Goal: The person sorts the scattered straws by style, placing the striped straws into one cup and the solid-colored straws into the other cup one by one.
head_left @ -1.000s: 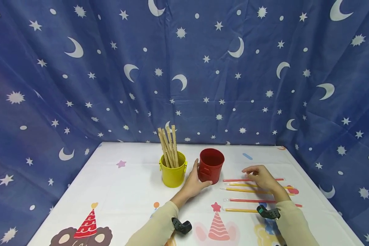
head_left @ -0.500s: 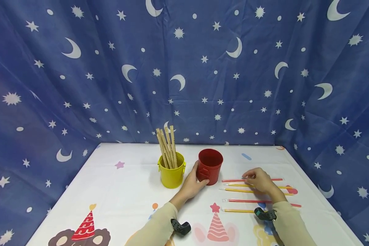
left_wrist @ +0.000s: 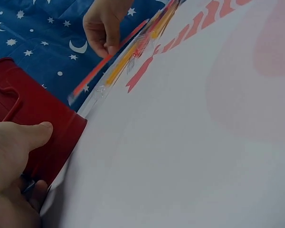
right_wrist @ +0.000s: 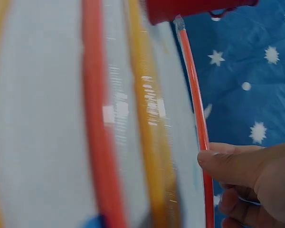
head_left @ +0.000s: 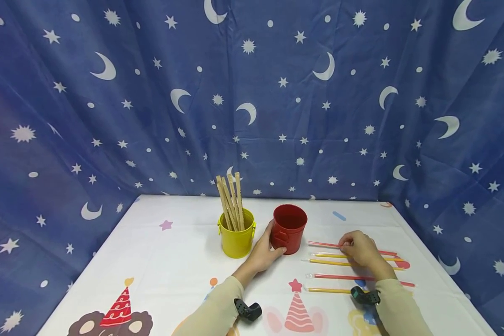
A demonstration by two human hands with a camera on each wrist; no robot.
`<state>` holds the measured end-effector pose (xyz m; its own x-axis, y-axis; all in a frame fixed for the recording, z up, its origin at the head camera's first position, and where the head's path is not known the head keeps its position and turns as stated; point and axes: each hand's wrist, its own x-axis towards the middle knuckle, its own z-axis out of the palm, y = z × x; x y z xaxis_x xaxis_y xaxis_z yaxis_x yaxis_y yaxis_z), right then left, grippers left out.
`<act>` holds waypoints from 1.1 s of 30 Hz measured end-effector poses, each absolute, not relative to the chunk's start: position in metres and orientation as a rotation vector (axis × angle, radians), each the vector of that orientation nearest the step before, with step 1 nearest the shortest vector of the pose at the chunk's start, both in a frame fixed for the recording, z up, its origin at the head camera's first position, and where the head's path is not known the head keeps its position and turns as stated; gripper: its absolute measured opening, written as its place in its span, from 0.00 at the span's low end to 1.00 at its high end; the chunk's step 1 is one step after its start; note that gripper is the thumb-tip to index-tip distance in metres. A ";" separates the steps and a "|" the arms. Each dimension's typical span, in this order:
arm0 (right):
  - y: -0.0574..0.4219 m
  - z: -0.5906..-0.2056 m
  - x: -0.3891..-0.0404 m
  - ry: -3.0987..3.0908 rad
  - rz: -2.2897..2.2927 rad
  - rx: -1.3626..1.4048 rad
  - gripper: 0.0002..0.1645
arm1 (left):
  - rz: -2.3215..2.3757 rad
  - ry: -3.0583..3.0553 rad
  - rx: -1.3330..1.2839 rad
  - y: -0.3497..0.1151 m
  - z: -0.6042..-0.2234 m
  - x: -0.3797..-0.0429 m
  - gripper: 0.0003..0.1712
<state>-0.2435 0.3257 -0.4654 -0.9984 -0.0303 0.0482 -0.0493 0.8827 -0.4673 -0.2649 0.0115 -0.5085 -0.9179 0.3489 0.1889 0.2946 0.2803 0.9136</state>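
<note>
My left hand holds the side of a small red metal bucket, its thumb lying on the wall in the left wrist view. The bucket stands upright on the table. To the right, my right hand pinches a red drinking straw in a clear wrapper between thumb and fingers. In the left wrist view that straw looks lifted off the cloth. Below it lie more wrapped straws, a yellow straw and a red straw among them.
A yellow bucket holding several thin tan sticks stands left of the red one. White cloth with printed figures covers the table. A blue curtain with moons and stars hangs behind and at both sides.
My right hand has come down onto the farthest red straw, taken hold of it and shifted it slightly. My left hand stays on the red bucket.
</note>
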 end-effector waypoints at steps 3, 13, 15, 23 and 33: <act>0.331 -0.456 -0.241 -2.969 0.784 0.063 0.03 | 1.739 2.473 0.621 0.011 -0.509 -0.266 0.53; 0.333 -0.423 -0.224 -2.655 0.939 0.160 0.06 | 1.713 2.470 0.599 0.012 -0.514 -0.258 0.52; 0.326 -0.419 -0.221 -2.529 1.006 0.221 0.06 | 1.725 2.468 0.610 0.011 -0.515 -0.257 0.52; 0.296 -0.390 -0.217 -2.182 1.451 0.306 0.09 | 1.772 2.453 0.654 0.011 -0.510 -0.264 0.50; 0.253 -0.329 -0.226 -1.938 1.888 0.452 0.10 | 1.750 2.460 0.608 0.011 -0.509 -0.267 0.51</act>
<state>-0.2256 0.2534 -0.3286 -0.8696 0.0431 0.4919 -0.4906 0.0377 -0.8706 -0.2668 0.0107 -0.5087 -0.9202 0.3503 0.1747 0.2799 0.2770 0.9192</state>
